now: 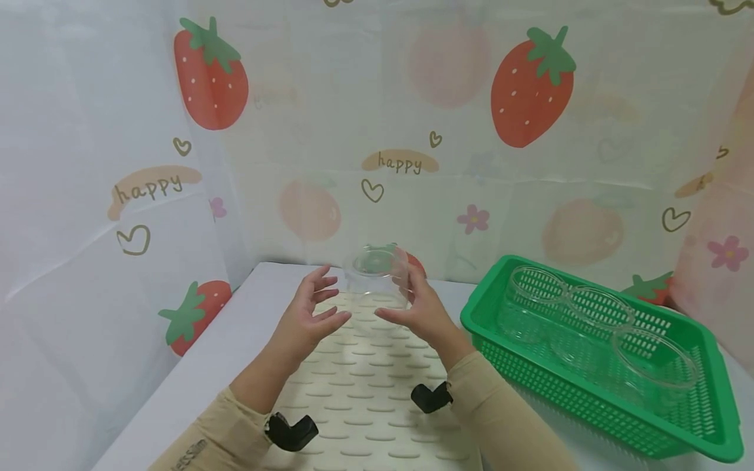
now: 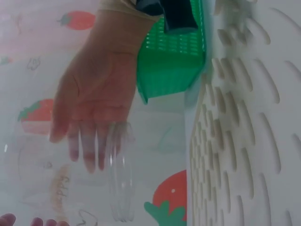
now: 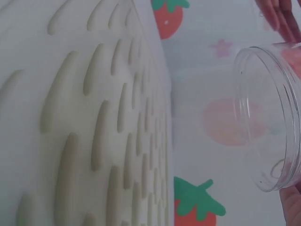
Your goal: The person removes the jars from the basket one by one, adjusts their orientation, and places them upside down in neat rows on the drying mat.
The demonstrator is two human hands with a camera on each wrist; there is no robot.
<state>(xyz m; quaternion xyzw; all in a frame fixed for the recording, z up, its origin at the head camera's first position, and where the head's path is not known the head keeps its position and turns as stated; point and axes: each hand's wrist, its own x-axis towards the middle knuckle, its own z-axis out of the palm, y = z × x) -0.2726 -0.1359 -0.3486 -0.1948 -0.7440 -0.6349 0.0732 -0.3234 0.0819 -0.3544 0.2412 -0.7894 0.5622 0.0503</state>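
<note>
While the green basket (image 1: 533, 373) at right holds three clear containers (image 1: 521, 320), their lower parts hard to make out, a clear jar (image 1: 377, 278) hangs above the far end of the cream mat (image 1: 368, 399). The right hand (image 1: 419, 304) clamps it, fingers partly hidden; the left hand (image 1: 312, 311) stands just left, fingers spread apart. Its axis is roughly upright, ridged end down; the right wrist view cuts it off.
</note>
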